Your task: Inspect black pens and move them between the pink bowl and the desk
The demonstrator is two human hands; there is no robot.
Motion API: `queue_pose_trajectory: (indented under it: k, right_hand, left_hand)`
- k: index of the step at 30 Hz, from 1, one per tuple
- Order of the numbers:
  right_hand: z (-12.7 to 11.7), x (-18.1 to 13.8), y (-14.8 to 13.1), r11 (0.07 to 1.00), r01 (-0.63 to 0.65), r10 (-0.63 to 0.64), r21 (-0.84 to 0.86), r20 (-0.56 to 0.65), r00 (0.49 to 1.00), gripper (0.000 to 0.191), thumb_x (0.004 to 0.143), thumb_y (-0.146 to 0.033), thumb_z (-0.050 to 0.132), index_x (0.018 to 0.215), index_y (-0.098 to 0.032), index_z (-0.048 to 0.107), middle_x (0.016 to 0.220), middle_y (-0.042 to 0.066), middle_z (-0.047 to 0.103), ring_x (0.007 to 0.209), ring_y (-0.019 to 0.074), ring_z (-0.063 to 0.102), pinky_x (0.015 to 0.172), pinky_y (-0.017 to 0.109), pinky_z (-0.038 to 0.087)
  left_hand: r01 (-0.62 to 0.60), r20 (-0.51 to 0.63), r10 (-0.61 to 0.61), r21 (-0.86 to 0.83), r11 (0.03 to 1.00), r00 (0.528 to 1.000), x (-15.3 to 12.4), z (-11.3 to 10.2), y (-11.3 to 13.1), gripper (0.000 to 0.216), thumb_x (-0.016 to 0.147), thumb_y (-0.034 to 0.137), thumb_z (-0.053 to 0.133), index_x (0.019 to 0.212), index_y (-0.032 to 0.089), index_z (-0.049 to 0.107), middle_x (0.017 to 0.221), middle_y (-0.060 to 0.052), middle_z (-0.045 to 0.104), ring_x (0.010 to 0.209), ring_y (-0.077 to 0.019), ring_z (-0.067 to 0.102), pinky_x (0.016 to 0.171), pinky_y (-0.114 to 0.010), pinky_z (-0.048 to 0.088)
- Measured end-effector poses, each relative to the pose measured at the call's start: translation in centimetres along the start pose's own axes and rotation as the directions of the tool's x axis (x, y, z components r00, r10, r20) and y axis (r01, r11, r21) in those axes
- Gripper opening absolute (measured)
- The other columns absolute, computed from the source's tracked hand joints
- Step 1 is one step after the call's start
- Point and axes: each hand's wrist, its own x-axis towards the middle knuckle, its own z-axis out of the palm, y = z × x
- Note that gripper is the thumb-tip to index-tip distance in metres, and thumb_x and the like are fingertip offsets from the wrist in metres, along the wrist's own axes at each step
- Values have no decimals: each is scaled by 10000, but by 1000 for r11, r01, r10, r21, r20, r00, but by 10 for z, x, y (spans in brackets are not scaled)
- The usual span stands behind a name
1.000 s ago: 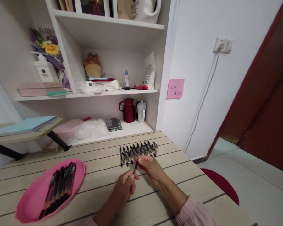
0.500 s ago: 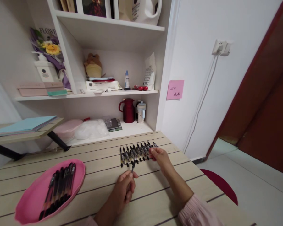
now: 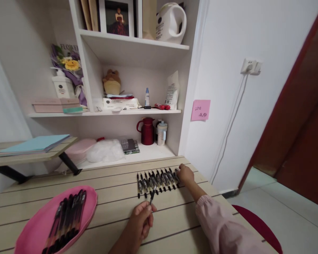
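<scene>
My left hand (image 3: 143,218) is closed round a slim dark pen (image 3: 153,196), held tilted with its upper end toward the row. Beyond it on the table lies a row of black pens (image 3: 159,181), set side by side with clear and dark parts among them. At the right end of that row, my right hand (image 3: 186,174) is bent down with its fingers drawn together beside the last pen; what they grip is hidden. To the left, a pink tray (image 3: 26,233) carries several dark pens (image 3: 66,218) in a bundle.
The slatted wooden table (image 3: 108,220) meets a white shelf unit (image 3: 137,112) at the back. A small raised stand (image 3: 50,153) bears blue paper at left. A red jug (image 3: 147,132) and a cup (image 3: 162,133) stand behind. A dark red stool (image 3: 257,225) is at right.
My right hand has moved right and farther from me, along the row's right end. My left hand keeps hold of the pen. The view has tilted up a little.
</scene>
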Motion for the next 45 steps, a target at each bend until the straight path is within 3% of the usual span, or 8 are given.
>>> queue_pose_trajectory:
  k: [6,11,12,16,19,24,37,45]
  right_hand:
    - [-16,0,-6,991,-36,25,133,81,996,81,588,-149,598,573,-174,523,670,86,642,821,253,592,639,293,392]
    - [-16,-45,-29,918,-26,-82,395,255,964,185,700,-358,556,682,-174,543,562,-2,584,532,129,550,483,226,380]
    - [-14,-58,-35,879,-29,-127,476,292,948,223,701,-396,563,711,-174,547,569,-13,576,505,108,530,466,211,372]
    - [-6,-102,-54,509,-176,-267,842,349,898,334,591,-409,706,759,-164,555,581,-40,541,472,70,470,434,183,331]
    - [-2,-115,-59,426,-182,-220,887,296,930,361,568,-410,733,775,-168,563,579,-46,534,476,71,466,436,187,329]
    - [2,-114,-58,433,-180,-217,883,296,930,376,552,-417,743,778,-165,579,564,-44,540,468,75,469,433,193,325]
    - [9,-135,-55,531,-296,-290,794,498,817,355,563,-439,734,722,-162,577,505,-61,511,416,56,445,401,173,304]
    - [10,-135,-54,551,-312,-280,774,524,804,409,531,-454,749,747,-156,570,485,-64,524,395,52,448,402,169,327]
  left_hand:
    - [25,11,-25,-2,1000,1000,2,-1,-1,297,722,447,571,782,161,519,473,73,463,281,9,170,323,-160,34]
    - [37,27,-37,-4,999,999,5,-3,-2,317,698,455,596,787,159,527,476,75,470,278,11,181,318,-156,38]
    - [54,36,-54,-2,999,998,7,-4,-3,325,688,460,602,786,160,525,471,77,473,270,10,183,312,-157,41]
    - [80,64,-81,14,997,995,11,-8,-6,359,658,490,615,773,165,513,439,81,480,240,5,180,287,-164,55]
    - [73,62,-74,25,997,995,10,-8,-7,362,658,490,617,770,163,513,430,82,479,235,5,186,286,-162,57]
    - [39,48,-40,15,999,998,5,-4,-6,329,688,463,605,784,161,516,445,82,473,252,12,183,303,-152,47]
    - [36,33,-37,40,999,999,7,-1,-4,337,692,468,593,794,154,523,425,81,476,246,12,161,294,-148,51]
    - [41,24,-43,67,997,999,4,1,-4,317,712,457,573,798,157,519,427,80,465,254,9,158,300,-152,53]
